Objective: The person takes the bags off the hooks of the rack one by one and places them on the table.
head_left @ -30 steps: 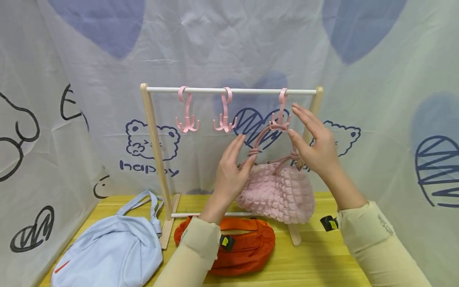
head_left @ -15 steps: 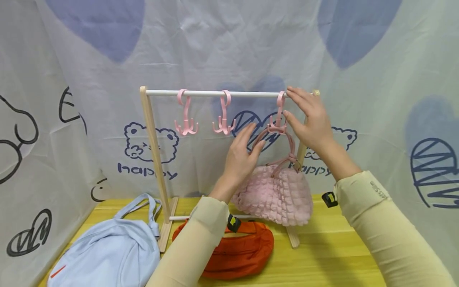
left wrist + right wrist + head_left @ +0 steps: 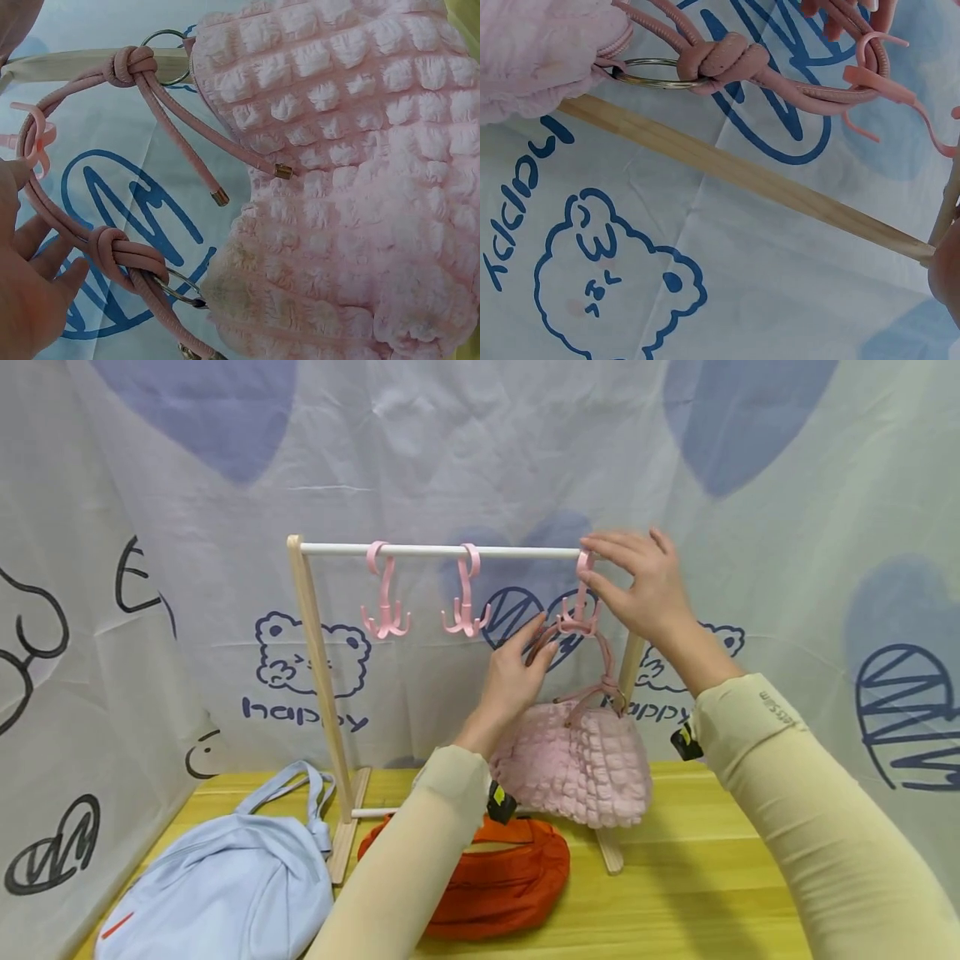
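A pink puckered handbag hangs by its knotted handle from the rightmost pink hook. My right hand is at the top of that hook, its fingers over the white rod and its thumb below, pinching the hook's curl. In the right wrist view only part of this hand shows at the right edge. My left hand is beside the handle's left side, fingers fairly straight; the left wrist view shows fingers reaching behind the handle, with one fingertip near the hook.
Two more pink hooks, a left one and a middle one, hang on the rod. The rack's wooden left post stands on the yellow table. A light blue backpack lies at left, an orange waist bag in front of the rack.
My right hand has moved up and left from beside the hook to its top at the rod. My left hand has risen and moved right, closer to the handle. The handbag stays hanging.
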Demonstrator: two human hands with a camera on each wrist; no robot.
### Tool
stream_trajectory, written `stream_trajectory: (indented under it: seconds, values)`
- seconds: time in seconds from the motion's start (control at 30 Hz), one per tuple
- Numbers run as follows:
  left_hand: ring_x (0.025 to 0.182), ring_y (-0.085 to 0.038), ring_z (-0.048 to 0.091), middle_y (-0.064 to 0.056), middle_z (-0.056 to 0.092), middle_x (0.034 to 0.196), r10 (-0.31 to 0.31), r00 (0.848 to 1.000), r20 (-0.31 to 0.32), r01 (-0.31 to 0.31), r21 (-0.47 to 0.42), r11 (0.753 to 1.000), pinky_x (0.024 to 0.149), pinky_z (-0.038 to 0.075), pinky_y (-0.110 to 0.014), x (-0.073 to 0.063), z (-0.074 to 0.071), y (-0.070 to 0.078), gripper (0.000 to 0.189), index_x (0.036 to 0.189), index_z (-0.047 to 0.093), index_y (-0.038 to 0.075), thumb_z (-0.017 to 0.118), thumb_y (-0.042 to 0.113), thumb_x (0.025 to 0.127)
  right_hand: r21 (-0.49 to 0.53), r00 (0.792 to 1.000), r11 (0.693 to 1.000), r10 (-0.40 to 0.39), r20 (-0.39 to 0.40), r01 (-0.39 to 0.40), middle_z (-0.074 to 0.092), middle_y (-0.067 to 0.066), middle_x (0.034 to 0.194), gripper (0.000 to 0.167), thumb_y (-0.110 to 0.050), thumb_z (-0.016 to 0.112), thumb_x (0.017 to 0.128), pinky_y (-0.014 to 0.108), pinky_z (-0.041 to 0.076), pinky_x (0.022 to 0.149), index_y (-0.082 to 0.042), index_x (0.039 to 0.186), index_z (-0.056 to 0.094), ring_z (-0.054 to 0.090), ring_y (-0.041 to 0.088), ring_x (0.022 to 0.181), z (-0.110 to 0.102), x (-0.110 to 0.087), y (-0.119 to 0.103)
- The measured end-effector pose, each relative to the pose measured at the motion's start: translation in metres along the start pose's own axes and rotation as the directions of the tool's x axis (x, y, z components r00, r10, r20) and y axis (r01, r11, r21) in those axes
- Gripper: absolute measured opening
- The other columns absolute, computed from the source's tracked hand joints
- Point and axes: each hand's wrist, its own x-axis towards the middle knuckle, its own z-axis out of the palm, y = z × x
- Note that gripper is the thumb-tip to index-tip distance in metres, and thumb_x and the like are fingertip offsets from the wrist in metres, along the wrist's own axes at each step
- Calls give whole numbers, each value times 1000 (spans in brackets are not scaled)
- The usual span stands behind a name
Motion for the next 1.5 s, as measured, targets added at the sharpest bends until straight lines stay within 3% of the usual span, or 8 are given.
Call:
stream_trajectory:
  seconds: [0.2,0.33,0.6,0.9,1.2,1.5]
  values:
    - [123,-21,67,-11,68,136,64,997,-33,-67,-100,993,101,52,-22,3,8,1,41,146,61,11,64,18,106,13,999,1000,-7,-41,8,72,13,130,38,-17,78,95,55,24,121,-9,131,73,65,37,119,3,-1,4]
    - [114,-21,70,-12,71,128,88,993,-74,-97,-139,985,94,56,-23,2,10,1,33,137,67,7,63,14,105,-7,997,999,-33,-62,33,73,14,127,38,-19,79,94,59,28,116,-10,131,73,66,38,116,6,-1,6]
    - [98,-22,72,-11,73,115,58,992,-115,-77,-172,982,82,57,-24,0,12,6,24,126,72,7,64,16,105,-31,992,997,-76,-99,73,74,15,124,37,-22,78,95,62,32,110,-9,129,74,67,39,112,9,-3,7]
    - [80,-9,65,-9,76,106,10,982,-187,-55,-239,970,67,50,-17,1,15,11,19,118,74,7,68,17,102,-31,994,999,-32,-104,29,74,14,124,38,-25,78,95,58,31,113,-11,129,74,67,38,112,12,-1,7]
    - [82,-17,71,-14,78,101,-20,973,-231,-59,-329,942,69,53,-16,1,14,12,16,111,77,1,71,10,100,-26,992,1000,-19,-121,16,75,13,122,35,-25,77,96,56,31,113,-10,128,75,67,37,112,15,0,4]
    - [85,-31,72,-16,78,99,-23,968,-251,-72,-360,930,68,53,-16,2,15,14,15,109,78,0,72,8,99,-28,993,1000,1,-119,-5,75,12,123,34,-26,76,97,54,31,114,-11,128,75,67,36,113,14,-1,4]
